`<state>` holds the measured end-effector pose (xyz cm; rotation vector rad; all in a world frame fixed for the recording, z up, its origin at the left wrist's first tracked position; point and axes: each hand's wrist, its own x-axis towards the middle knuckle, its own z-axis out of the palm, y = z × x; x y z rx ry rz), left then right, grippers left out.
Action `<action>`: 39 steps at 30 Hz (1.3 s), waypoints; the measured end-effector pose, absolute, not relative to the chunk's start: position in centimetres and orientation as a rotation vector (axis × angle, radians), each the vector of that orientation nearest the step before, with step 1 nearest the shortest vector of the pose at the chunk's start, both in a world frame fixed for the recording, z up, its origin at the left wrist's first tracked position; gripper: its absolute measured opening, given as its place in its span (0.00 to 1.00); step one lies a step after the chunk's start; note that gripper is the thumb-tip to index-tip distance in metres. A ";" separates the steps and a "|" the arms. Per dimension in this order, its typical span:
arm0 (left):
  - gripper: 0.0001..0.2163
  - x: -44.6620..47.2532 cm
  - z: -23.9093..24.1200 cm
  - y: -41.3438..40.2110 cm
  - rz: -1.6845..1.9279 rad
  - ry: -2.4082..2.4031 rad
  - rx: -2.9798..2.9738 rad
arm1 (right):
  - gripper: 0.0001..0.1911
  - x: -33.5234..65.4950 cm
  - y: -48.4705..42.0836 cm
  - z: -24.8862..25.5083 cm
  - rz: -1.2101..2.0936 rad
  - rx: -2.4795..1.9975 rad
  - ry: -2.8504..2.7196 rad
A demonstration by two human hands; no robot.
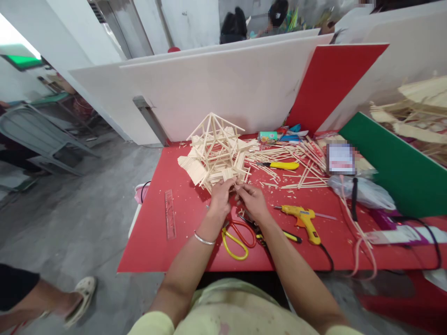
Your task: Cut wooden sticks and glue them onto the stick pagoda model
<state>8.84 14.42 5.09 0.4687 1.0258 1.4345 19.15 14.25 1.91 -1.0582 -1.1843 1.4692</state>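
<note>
Meeting at the stick model's (213,153) near edge, left hand (220,196) and right hand (253,200) curl fingers (244,190), grip unclear.

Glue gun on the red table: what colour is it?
The glue gun is mostly yellow, with an orange trigger; the head view shows it.

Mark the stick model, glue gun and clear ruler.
Stick model (217,157): head view, middle of its framework.
Glue gun (304,215): head view, yellow body.
Clear ruler (170,215): head view, middle of its length.
</note>
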 end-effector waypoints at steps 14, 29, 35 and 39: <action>0.10 8.8 5.2 14.4 1.443 1.035 0.450 | 0.20 19.1 14.2 1.9 1.463 -1.048 -1.192; 0.18 8.2 6.5 12.6 1.440 1.027 0.415 | 0.19 19.1 13.8 2.4 1.394 -1.049 -1.164; 0.11 6.2 5.7 6.6 1.626 1.521 1.142 | 0.18 21.9 11.5 3.9 1.172 -1.083 -1.487; 0.08 4.7 6.0 5.0 1.471 1.541 2.001 | 0.15 24.5 10.2 5.9 0.855 -1.018 -2.003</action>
